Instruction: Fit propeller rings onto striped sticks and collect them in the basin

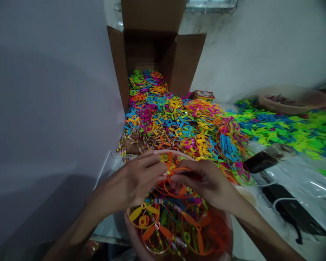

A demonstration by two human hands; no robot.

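Above a pink tub [130, 235], my two hands meet at an orange ringed propeller [183, 169]. My right hand [206, 177] pinches the propeller by its ring, between thumb and fingers. With its fingertips drawn together at the propeller's hub, my left hand [141, 177] grips a small piece that its fingers mostly hide. Under both hands, the tub holds loose ringed propellers, among them a yellow one [143, 214] and an orange one [157, 229], mixed with small multicoloured striped pieces.
A tipped cardboard box [187, 61] spills a heap of coloured ringed propellers [176, 108] toward the tub. On the right are green and blue plastic pieces [285, 130], a round basin [312, 98], a dark cylindrical container [268, 157] and a black phone [296, 210] with a white cable. A wall [51, 90] stands left.
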